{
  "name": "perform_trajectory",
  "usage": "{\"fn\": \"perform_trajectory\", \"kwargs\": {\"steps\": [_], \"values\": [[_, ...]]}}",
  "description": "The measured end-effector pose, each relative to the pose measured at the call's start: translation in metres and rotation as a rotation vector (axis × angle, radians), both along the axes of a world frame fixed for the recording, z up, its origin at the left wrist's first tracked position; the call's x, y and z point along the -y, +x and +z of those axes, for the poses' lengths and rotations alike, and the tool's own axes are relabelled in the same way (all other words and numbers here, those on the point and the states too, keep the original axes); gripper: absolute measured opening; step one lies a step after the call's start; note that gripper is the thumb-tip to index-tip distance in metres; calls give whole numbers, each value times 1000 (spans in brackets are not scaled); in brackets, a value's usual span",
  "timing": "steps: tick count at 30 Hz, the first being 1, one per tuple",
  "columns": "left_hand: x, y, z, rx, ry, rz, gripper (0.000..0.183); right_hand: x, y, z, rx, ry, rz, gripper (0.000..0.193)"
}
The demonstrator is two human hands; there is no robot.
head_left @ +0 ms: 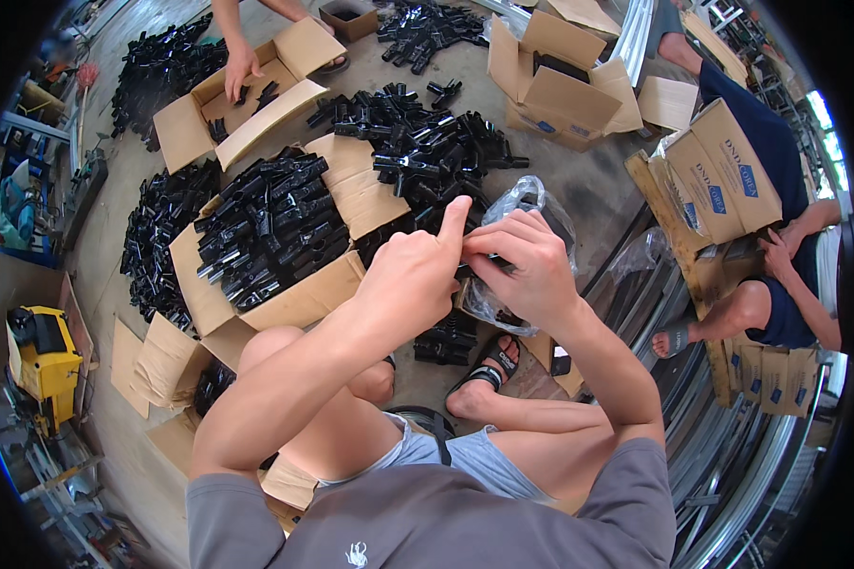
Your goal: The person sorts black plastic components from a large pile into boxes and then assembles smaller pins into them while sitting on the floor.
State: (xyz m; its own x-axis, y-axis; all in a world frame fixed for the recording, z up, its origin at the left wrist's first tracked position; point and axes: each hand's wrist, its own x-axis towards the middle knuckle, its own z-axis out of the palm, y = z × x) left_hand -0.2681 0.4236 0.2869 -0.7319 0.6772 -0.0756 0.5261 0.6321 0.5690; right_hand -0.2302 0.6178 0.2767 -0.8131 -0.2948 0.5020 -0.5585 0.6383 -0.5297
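Observation:
Both my hands are raised in front of me, almost touching. My left hand [416,270] is closed, its index finger stretched upward and the others curled; whatever it holds is hidden behind it. My right hand [531,266] is closed in a pinch close by, on something too small to make out. A sliver of something dark shows between the two hands. Just beyond them lies a clear plastic bag [533,192], partly covered by my right hand. To the left, an open cardboard box [299,302] is filled with black tubular fittings [273,228].
Loose piles of black fittings [436,142] cover much of the floor. Another person's hand [243,68] reaches into a cardboard box [182,131] at the far left. A second person sits at the right by stacked cartons [731,175] on a wooden pallet [662,213]. Long metal profiles [626,417] lie at the right.

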Motion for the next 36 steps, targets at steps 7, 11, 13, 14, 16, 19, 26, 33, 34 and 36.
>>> {"fn": "perform_trajectory", "kwargs": {"steps": [7, 11, 13, 14, 16, 19, 26, 33, 34, 36], "values": [[13, 8, 6, -21, 54, 5, 94, 11, 8, 15, 35, 108, -19, 11], [19, 11, 4, -47, 102, 11, 93, 18, 10, 18, 54, 191, 7, 10], [21, 12, 5, -39, 108, 4, 91, 20, 11, 19, 45, 210, 5, 10], [21, 13, 5, -39, 112, 7, 91, 20, 12, 20, 36, 226, 1, 10], [23, 14, 6, -36, 128, 3, 90, 21, 14, 24, 40, 241, 11, 10], [24, 15, 7, -36, 148, 10, 88, 23, 19, 27, 46, 246, 11, 12], [32, 11, 13, 28, 196, 107, 57, 14, 17, 21, -178, -8, -351, 12], [43, -6, 46, 277, 425, 261, 43, -48, 19, -93, 93, -364, -941, 15], [44, -8, 47, 265, 419, 253, 43, -60, 26, -122, 158, -202, -924, 18], [47, -12, 45, 523, 621, 327, 32, -83, 48, -185, 442, 123, -875, 25]]}}
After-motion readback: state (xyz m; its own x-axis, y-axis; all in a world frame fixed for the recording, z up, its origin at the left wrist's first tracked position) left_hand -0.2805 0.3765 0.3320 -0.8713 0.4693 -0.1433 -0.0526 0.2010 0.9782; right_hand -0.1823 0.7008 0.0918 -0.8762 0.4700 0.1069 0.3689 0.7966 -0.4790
